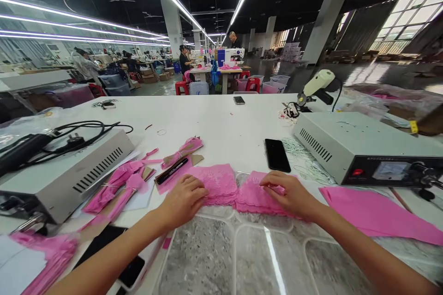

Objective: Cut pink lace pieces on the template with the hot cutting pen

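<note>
Two stacks of pink lace fabric lie side by side in the middle, the left stack touching the right stack. My left hand rests on the left stack's outer edge, fingers lying flat and slightly bent. Over the right stack is my right hand, its thumb and fingertips pressed together near the lace; what they hold, if anything, is too small to make out. Beneath the lace is a grey marbled surface with clear plastic panels. A black marker lies left of the stacks.
Grey metal boxes stand at left and right. A black phone lies beyond my right hand. Pink fabric is at right, tied pink bundles at left. Several people sit or stand farther back.
</note>
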Tool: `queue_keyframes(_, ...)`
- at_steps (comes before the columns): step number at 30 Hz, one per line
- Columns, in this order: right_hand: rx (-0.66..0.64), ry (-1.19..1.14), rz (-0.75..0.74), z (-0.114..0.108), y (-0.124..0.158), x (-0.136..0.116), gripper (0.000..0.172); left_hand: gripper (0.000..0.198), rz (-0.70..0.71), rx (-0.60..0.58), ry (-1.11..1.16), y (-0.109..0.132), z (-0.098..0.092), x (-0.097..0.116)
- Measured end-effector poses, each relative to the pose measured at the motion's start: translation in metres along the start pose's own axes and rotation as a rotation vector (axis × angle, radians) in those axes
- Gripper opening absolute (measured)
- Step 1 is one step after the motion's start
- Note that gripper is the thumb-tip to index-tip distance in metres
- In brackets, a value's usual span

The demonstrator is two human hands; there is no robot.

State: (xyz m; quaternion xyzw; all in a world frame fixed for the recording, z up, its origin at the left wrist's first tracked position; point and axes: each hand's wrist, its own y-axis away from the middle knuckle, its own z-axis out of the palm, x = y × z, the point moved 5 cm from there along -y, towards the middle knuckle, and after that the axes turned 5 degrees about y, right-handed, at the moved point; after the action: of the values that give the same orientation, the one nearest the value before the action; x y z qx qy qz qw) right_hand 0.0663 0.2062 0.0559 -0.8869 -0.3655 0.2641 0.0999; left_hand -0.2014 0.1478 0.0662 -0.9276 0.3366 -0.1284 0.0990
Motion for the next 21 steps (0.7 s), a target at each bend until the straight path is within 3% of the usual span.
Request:
queue_keyframes(4,-0.041,0.033,0.069,-0.004,0.034,0.014,0.015,0.006,0.048,-0.06,0.077,-0.045,0.032,0.027)
queue_keyframes(8,-0.073,0.029,0.1,0.0,0.045,0.018,0.015,0.008,0.056,-0.145,0.108,-0.078,0.055,0.036)
queue_keyframes(15,-0.069,-0.028,0.105,-0.004,0.043,0.019,0.016,0.018,0.039,-0.249,0.156,-0.086,0.057,0.03)
queue_keyframes(21,-0.047,-0.018,0.092,-0.006,0.044,0.022,0.016,0.02,-0.008,-0.218,0.172,-0.09,0.055,0.031)
